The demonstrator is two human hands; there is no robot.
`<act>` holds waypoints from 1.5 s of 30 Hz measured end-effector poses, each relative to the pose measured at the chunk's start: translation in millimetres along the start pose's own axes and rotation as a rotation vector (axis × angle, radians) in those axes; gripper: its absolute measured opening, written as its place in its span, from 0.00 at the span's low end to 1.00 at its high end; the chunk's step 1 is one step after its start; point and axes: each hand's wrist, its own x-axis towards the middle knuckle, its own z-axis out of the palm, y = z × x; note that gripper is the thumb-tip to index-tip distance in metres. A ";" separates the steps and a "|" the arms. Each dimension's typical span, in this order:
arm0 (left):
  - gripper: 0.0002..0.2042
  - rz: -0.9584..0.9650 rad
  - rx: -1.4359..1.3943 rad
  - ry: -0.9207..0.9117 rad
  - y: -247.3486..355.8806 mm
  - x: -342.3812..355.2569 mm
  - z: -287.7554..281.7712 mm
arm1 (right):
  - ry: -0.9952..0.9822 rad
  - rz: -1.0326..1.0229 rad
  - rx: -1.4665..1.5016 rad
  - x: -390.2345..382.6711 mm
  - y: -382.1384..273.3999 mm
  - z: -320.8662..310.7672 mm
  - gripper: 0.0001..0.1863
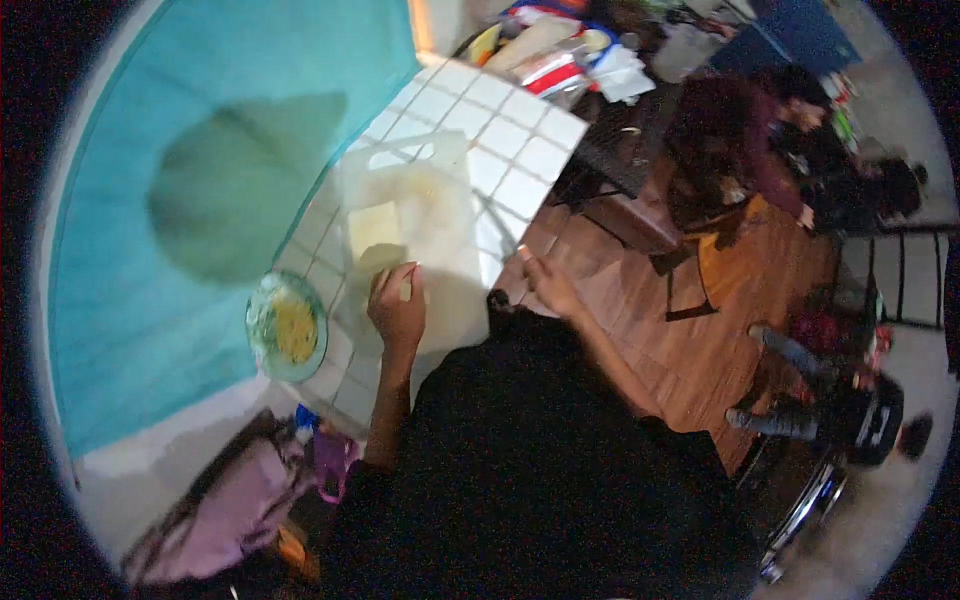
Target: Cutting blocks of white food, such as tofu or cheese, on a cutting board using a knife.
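A white cutting board [447, 290] with a handle slot lies on the white tiled counter. On its left part rests a flat, pale yellow slab [374, 225] that looks like cheese, partly in shadow. My left hand [397, 308] is just below the slab, fingers curled around a small pale yellow piece [405, 290]. To the right of the board, my right hand [550, 283] grips a knife [492, 218], its blade pointing up and left over the board's right edge. A clear glass plate [258, 345] holding yellow pieces [295, 330] stands at the left.
A turquoise wall covering [120, 330] borders the counter's left side. Packages and bags [560, 65] are piled beyond the far end. A pinkish bag [225, 505] is at lower left. Other people [775, 140] are at the right, over a wooden floor [660, 345] with a small stool [690, 290].
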 end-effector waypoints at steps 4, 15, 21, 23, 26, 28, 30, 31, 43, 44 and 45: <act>0.06 -0.059 0.081 0.001 -16.8 -31.3 -30.7 | -0.017 0.014 -0.025 17.0 -0.8 2.4 0.32; 0.46 -0.249 0.175 0.073 -14.1 -109.9 -31.2 | 0.152 -0.867 -0.526 103.1 -81.4 40.5 0.21; 0.58 -0.290 0.199 0.020 -16.7 -113.0 -32.1 | -0.163 -0.835 -0.757 121.2 -77.1 47.2 0.24; 0.58 -0.280 0.175 0.024 -19.5 -106.3 -33.7 | -0.057 -0.814 -1.022 116.0 -72.8 40.3 0.24; 0.60 -0.300 0.128 -0.008 -21.5 -97.4 -37.4 | -0.012 -0.763 -0.971 107.6 -68.6 24.4 0.25; 0.60 -0.296 0.132 -0.098 -25.9 -84.4 -39.6 | 0.048 -0.667 -1.003 100.0 -64.3 11.5 0.27; 0.60 -0.283 0.133 -0.096 -27.7 -73.8 -40.4 | 0.071 -0.644 -1.013 89.5 -56.9 -2.8 0.27; 0.60 -0.286 0.140 -0.130 -28.1 -69.7 -40.5 | 0.107 -0.616 -1.039 83.9 -52.7 -10.9 0.28; 0.46 -0.319 0.321 -0.206 -54.6 -9.9 -22.7 | 0.212 -0.544 -0.722 29.3 -13.9 -25.0 0.24; 0.44 -0.305 0.350 -0.182 -54.7 -3.7 -22.6 | 0.233 -0.569 -0.699 27.7 -13.1 -22.1 0.24; 0.42 -0.299 0.374 -0.179 -54.2 2.9 -22.9 | 0.228 -0.574 -0.694 26.2 -12.7 -18.9 0.24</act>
